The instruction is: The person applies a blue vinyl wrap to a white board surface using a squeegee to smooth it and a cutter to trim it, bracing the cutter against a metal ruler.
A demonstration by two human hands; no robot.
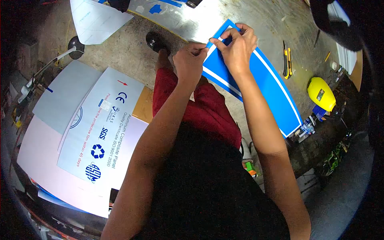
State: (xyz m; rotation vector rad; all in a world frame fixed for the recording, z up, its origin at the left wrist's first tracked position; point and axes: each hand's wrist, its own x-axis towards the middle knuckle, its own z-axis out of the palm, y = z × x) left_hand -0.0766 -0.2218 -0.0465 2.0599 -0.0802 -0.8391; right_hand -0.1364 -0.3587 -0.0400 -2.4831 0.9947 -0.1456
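A blue panel with a white border line (266, 94) lies slanted on the metal worktable (296, 24). At the panel's upper left edge, my left hand (189, 60) has its fingers pinched together; what is between the fingertips is too small to make out. My right hand (237, 46) rests on the upper end of the panel, with fingers bent and thumb near the white line. Whether it grips anything there is hidden. To the right of the panel lies a yellow and black cutter knife (287, 63).
Right of the panel are a yellow rounded object (321, 94) and small bottles (308, 126). Large printed composite sheets (100, 132) lie at the left. A white sheet (94, 22) and a fan-like black disc (76, 48) are at upper left. Blue scraps (155, 9) lie at the top.
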